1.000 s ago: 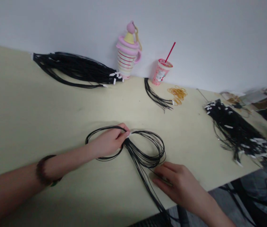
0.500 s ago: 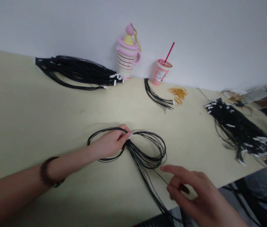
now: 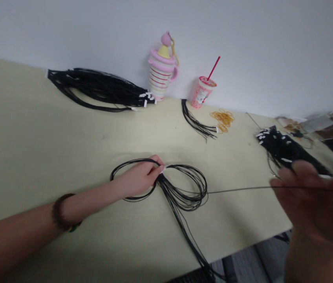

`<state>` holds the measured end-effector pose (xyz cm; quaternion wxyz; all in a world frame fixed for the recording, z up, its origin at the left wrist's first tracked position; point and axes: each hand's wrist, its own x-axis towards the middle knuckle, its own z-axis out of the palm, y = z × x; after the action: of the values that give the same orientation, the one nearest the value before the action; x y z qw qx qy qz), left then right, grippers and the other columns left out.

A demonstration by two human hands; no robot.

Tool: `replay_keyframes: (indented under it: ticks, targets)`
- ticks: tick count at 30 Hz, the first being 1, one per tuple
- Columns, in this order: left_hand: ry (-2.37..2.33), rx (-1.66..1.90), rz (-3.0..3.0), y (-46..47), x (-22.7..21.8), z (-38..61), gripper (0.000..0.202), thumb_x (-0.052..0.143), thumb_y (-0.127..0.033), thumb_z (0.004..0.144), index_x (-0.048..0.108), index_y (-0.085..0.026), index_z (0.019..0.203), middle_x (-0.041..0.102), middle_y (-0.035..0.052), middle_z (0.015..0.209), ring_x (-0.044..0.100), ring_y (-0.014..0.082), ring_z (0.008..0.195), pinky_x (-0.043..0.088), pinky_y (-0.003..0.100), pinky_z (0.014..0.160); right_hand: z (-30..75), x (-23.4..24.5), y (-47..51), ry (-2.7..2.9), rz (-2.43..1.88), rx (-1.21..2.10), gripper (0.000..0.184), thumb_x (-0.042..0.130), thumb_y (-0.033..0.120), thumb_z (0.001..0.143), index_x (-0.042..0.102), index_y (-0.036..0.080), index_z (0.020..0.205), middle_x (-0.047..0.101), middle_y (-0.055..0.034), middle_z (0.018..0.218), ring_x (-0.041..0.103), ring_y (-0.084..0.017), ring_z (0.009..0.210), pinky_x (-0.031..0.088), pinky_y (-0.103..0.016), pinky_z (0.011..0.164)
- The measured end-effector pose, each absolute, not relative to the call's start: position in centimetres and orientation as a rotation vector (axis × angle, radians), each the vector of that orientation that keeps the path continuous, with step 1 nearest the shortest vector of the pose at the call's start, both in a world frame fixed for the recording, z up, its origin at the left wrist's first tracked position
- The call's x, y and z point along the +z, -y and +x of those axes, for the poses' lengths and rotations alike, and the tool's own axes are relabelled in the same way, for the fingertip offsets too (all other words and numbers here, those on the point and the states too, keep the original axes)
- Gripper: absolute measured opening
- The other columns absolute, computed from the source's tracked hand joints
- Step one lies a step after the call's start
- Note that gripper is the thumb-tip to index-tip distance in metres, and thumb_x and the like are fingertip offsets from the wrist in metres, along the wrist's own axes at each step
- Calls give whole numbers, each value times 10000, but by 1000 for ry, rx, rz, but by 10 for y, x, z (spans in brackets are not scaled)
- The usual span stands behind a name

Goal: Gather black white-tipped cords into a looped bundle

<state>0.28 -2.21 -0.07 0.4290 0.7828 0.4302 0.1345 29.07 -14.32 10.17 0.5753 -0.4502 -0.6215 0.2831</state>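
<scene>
A bundle of thin black cables (image 3: 194,202) lies in two loops on the table, its loose tail running down over the front edge. My left hand (image 3: 147,173) is closed on the bundle where the loops meet, with a small white piece at the fingertips. Out to the right, my right hand (image 3: 316,204) is raised and blurred, fingers curled. A single black cable strand (image 3: 240,190) stretches nearly level from the right loop to this hand and across its fingers.
Behind lie a thick black cable bundle (image 3: 96,88), a pink-lidded mug (image 3: 159,76), a pink cup (image 3: 202,92) with a red straw, a short cable bundle (image 3: 197,124) and yellow rubber bands (image 3: 223,118). A pile of cables (image 3: 284,147) with white connectors sits at right.
My right hand has moved up and to the right, drawing the single strand out sideways from the loop. My left hand has stayed on the bundle.
</scene>
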Motion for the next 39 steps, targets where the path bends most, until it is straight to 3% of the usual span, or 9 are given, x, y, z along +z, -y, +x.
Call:
replay_keyframes:
  ticks: [2, 4, 7, 12, 16, 20, 30, 39]
  targets:
    - [-1079, 337, 1951, 22, -1, 3, 259, 307, -382, 868, 482, -191, 869, 492, -10, 716, 496, 134, 693, 360, 247, 666, 270, 104, 122, 1387, -959, 750, 82, 596, 315, 747, 637, 351, 808, 584, -22, 870, 539, -90, 659, 436, -210, 477]
    - [-1078, 321, 1944, 22, 0, 2, 262, 301, -385, 870, 478, -192, 874, 481, -16, 688, 487, 127, 658, 356, 241, 637, 251, 103, 105, 1369, -1027, 765, 154, 605, 218, 747, 621, 268, 892, 596, -19, 762, 525, -63, 566, 382, -160, 404]
    - [-1069, 307, 1941, 23, 2, 2, 257, 300, -382, 872, 473, -192, 869, 457, -28, 640, 462, 115, 597, 344, 229, 590, 227, 96, 84, 1407, -1197, 756, 375, 607, 159, 745, 517, 235, 1102, 585, 31, 601, 483, -34, 429, 371, -135, 372]
    - [-1050, 337, 1933, 23, -3, 1, 271, 300, -399, 873, 474, -191, 882, 473, -28, 630, 471, 115, 588, 344, 223, 570, 196, 63, 54, 1547, -1114, 1039, 139, 569, 231, 773, 623, 138, 861, 657, -36, 710, 620, -83, 559, 445, -147, 432]
    - [-1030, 402, 1966, 22, -6, 2, 263, 303, -384, 874, 479, -189, 892, 528, -7, 726, 500, 123, 673, 363, 234, 641, 187, 32, 38, 1605, -1016, 1198, 219, 552, 238, 782, 623, 160, 974, 674, -55, 848, 646, -104, 714, 526, -211, 595]
    - [-1054, 369, 1938, 23, -4, 2, 251, 297, -377, 878, 470, -196, 898, 498, -20, 680, 478, 118, 628, 347, 234, 612, 187, 18, 37, 1850, -1094, 854, 195, 581, 214, 764, 660, 197, 941, 649, -38, 877, 610, -86, 778, 514, -228, 715]
    - [-1052, 340, 1871, 23, -5, 1, 260, 304, -406, 874, 463, -202, 901, 445, -41, 604, 428, 97, 544, 298, 216, 535, 187, 11, 45, 2012, -1192, 404, 154, 522, 178, 802, 634, 166, 906, 635, -37, 838, 584, -85, 756, 490, -205, 686]
    - [-1062, 335, 1857, 24, -1, 1, 252, 310, -386, 869, 470, -193, 896, 451, -36, 597, 433, 100, 546, 302, 217, 538, 187, 10, 49, 2044, -1138, 281, 194, 495, 140, 810, 612, 158, 964, 612, -52, 864, 570, -89, 784, 497, -223, 705]
